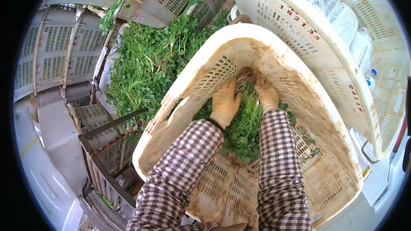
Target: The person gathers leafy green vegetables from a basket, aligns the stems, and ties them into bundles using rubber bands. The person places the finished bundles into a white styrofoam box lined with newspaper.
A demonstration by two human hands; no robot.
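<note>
A bunch of leafy green herbs that looks like coriander (249, 115) lies inside a soiled white plastic crate (316, 112). Its brown roots (253, 76) point to the crate's far corner, and its leaves spread back towards me. My left hand (225, 102), in a tan glove, rests along the left side of the bunch with the thumb towards the stems; its fingertips are partly hidden by the crate wall side. At the root end, my gloved right hand (267, 97) closes around the right side of the bunch. Loose leaves (310, 139) lie on the slotted crate floor.
A large heap of the same greens (147, 64) fills the space at left. More slotted crates (57, 48) stand behind it. A tilted crate (301, 29) with printed markings and several bagged packages (345, 22) are at right. A metal frame (106, 166) stands at lower left.
</note>
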